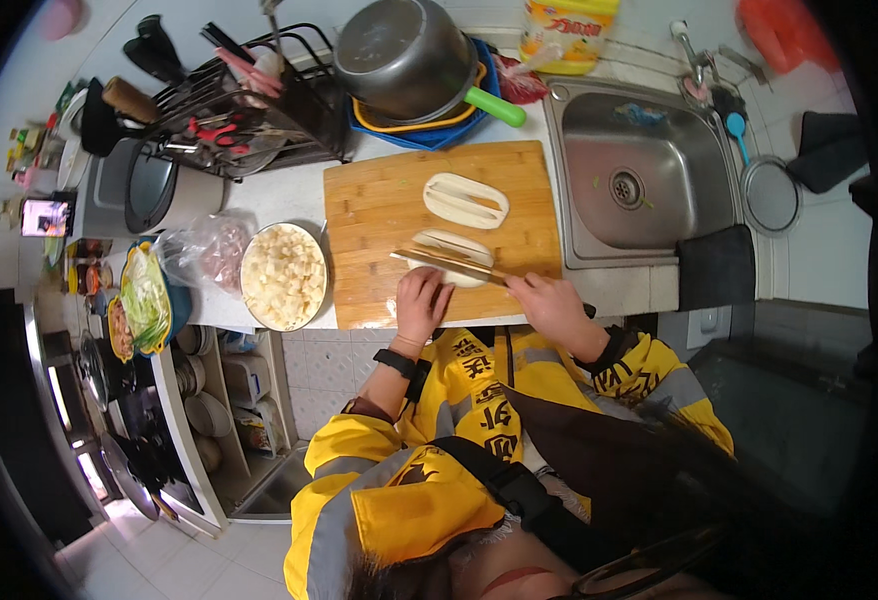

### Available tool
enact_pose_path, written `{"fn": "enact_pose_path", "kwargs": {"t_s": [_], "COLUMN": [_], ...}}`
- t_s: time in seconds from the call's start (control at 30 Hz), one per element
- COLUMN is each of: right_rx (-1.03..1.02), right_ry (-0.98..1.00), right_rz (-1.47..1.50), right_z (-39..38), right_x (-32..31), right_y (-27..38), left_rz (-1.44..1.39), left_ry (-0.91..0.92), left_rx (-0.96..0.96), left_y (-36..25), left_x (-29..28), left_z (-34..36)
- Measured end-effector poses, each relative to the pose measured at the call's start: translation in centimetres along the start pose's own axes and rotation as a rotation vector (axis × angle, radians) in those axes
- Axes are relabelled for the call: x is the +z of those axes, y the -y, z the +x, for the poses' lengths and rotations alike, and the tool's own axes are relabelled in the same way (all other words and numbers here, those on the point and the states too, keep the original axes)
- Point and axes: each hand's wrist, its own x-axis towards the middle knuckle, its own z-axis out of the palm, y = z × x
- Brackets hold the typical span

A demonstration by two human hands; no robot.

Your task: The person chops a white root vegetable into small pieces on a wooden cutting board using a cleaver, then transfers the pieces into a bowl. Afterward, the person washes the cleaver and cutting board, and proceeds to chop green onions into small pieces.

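Observation:
My right hand [556, 313] is closed round the handle of a kitchen knife [459, 265]. Its long blade lies across a pale, oblong food piece [464, 243] that has lengthwise cuts. My left hand [422, 302] has its fingers bent at the near left side of that piece, holding it below the blade. Farther back on the wooden cutting board [369, 200] rests a second pale oblong piece [466, 201], also split lengthwise into strips. To the left of the board, a round bowl [325, 282] is filled with small pale cubes [284, 272].
A steel sink [609, 225] adjoins the board on the right, with a black cloth [716, 270] over its front edge. Behind the board sits an upturned pot [389, 60] with a green handle. Back left are a utensil rack [329, 120] and a plastic bag [209, 250].

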Motion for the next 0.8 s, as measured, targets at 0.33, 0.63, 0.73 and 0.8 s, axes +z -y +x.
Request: {"fn": "enact_pose_path", "kwargs": {"t_s": [0.33, 0.63, 0.73, 0.8], "right_rx": [-0.031, -0.105, -0.111, -0.092], "right_ry": [0.093, 0.271, 0.335, 0.352], "right_rz": [-0.069, -0.020, -0.044, -0.023], "right_z": [-1.1, 1.0, 1.9, 2.7], "right_x": [0.1, -1.0, -1.0, -0.7], "right_y": [0.8, -0.1, -0.2, -0.2], "left_rz": [0.019, 0.016, 0.000, -0.034], "left_ry": [0.009, 0.000, -0.021, -0.011], "left_rx": [-0.001, -0.013, -0.020, -0.036], "left_y": [0.3, 0.2, 0.1, -0.1], "left_x": [0.0, 0.0, 0.1, 0.1], "left_z": [-0.2, 0.0, 0.0, 0.1]}}
